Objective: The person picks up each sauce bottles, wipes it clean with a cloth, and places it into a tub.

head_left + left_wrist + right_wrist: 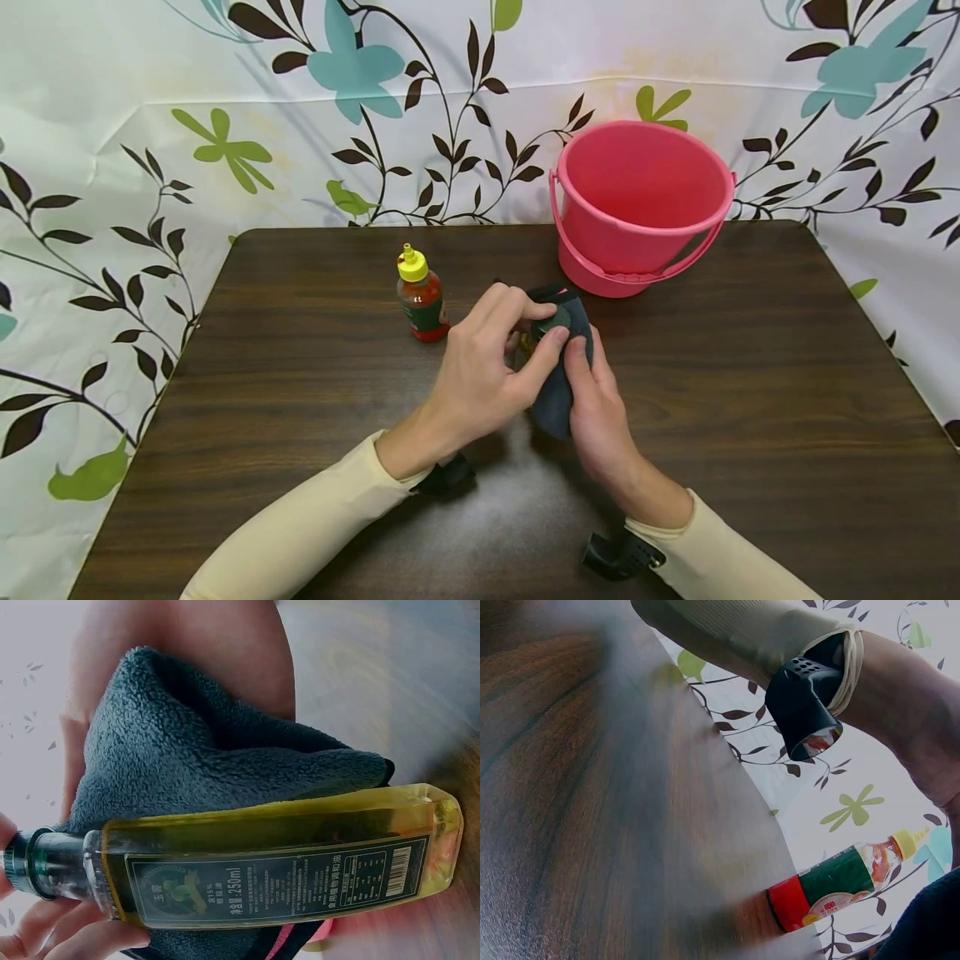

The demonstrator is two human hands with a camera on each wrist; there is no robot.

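Observation:
My left hand (480, 362) pinches the dark green cap (553, 320) of an oil bottle between thumb and fingers. Yellow oil fills much of this clear bottle (300, 825), whose dark label reads 250ml in the left wrist view. Behind the bottle, a dark blue-grey fuzzy cloth (165, 757) is bunched against it. My right hand (600, 408) grips the cloth (553, 408) with the bottle along it. Most of the bottle is hidden behind my left hand and the cloth in the head view.
A sauce bottle (423, 304) with red contents, a green label and a yellow nozzle cap stands upright left of my hands. Behind them to the right is a pink bucket (611, 243), its handle lowered in front. The dark wooden table (300, 392) meets a patterned curtain (285, 150).

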